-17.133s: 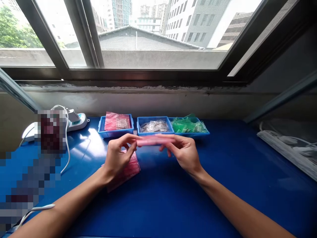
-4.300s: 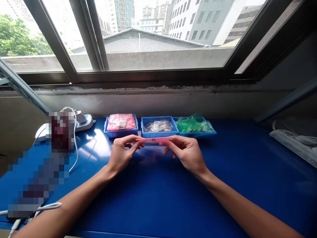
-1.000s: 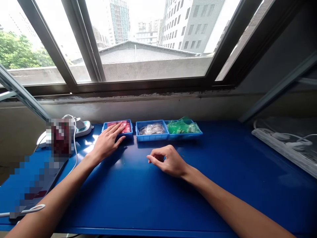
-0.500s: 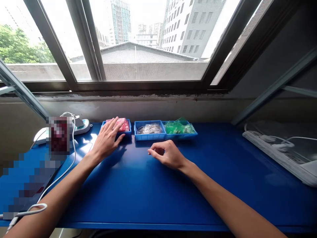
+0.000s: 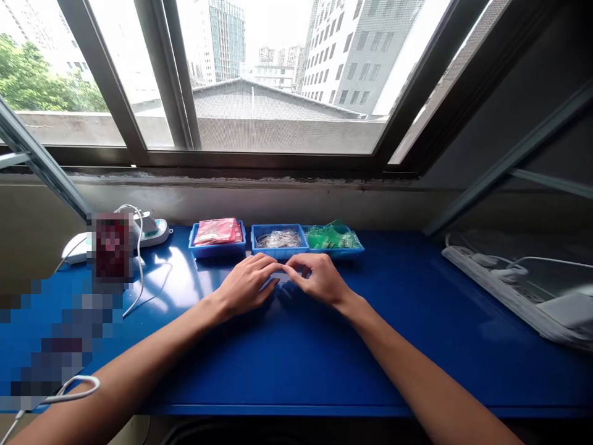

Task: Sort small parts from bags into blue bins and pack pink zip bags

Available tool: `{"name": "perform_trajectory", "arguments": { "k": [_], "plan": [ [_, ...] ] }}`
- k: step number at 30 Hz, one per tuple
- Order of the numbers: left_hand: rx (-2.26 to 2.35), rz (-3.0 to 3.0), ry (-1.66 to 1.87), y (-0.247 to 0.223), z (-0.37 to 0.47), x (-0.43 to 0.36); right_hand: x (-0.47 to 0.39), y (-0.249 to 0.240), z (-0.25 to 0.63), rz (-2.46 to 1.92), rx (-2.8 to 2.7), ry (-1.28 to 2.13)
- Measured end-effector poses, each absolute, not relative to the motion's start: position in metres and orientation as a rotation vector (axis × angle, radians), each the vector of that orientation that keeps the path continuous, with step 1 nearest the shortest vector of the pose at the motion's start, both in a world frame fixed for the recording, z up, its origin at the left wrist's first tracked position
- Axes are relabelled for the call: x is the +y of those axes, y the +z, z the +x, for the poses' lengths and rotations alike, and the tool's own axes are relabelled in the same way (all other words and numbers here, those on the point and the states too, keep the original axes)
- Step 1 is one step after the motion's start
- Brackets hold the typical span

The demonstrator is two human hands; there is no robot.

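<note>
Over the blue table, my left hand (image 5: 248, 283) is open, its thumb apart from the fingers, and its fingertips meet those of my right hand (image 5: 319, 278). My right thumb and index finger are pinched together; whatever they may hold is too small to make out. Behind the hands stand a blue tray (image 5: 217, 251) of red packets (image 5: 215, 231), a blue tray (image 5: 280, 252) of clear packets (image 5: 279, 239) and, adjoining it, one with green packets (image 5: 333, 237).
A white power strip (image 5: 160, 235) with a cable stands at the left, beside a pixelated area. Another power strip (image 5: 500, 290) lies at the right. Metal struts rise at both sides, and a window (image 5: 287, 93) is behind the table.
My left hand has moved right and toward me, from the red packets to the fingertips of my right hand. My right hand has stayed nearly in place. The view has shifted slightly.
</note>
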State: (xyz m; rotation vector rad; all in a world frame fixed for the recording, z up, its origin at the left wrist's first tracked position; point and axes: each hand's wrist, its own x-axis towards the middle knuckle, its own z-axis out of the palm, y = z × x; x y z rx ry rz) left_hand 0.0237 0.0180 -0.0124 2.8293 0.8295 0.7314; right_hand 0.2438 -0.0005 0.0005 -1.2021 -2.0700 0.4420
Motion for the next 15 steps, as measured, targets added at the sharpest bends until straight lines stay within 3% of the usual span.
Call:
{"name": "perform_trajectory", "arguments": {
  "k": [15],
  "plan": [
    [0.976, 2.524, 0.634, -0.027, 0.022, 0.013, -0.014, -0.002, 0.227, -1.449, -2.315, 0.513]
  ]
}}
